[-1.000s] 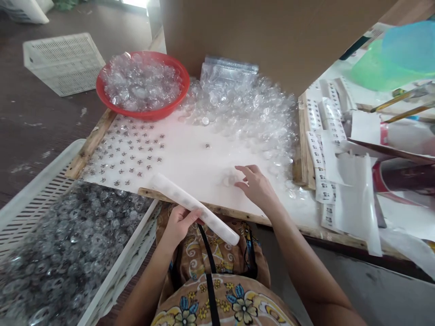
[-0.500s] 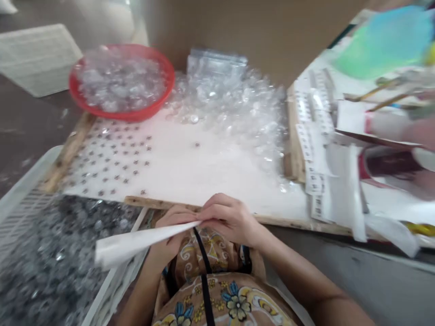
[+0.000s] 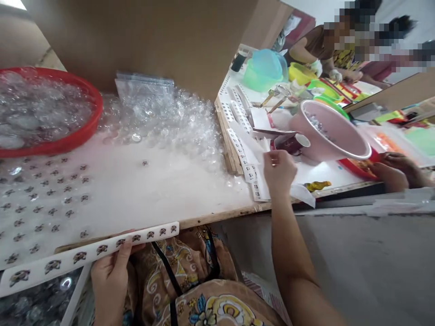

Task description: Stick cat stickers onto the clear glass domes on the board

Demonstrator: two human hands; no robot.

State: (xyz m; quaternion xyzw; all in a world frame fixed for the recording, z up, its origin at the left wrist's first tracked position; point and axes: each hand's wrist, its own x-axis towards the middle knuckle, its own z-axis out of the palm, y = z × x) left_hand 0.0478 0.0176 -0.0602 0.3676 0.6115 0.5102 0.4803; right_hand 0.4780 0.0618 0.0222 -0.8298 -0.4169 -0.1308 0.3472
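My left hand pinches a long white strip of stickers between thumb and fingers. The strip carries a row of small dark animal-head prints facing up and lies aslant along the table's front edge. My right hand is closed over the right side of the table, beside printed sticker strips and a dark red cup. White paper shows at its fingertips; whether the fingers grip it, I cannot tell. Spread over the left of the white tabletop are many clear pieces with the same prints.
A red basin of clear round pieces stands at left, with a loose heap of clear pieces behind. A wooden strip borders the right area. Farther right are a pink bowl and a co-worker's hands. Other people work beyond.
My hands have parted: the right has moved away to the right, the left keeps the strip. The strip now shows its printed face. My view has turned right.
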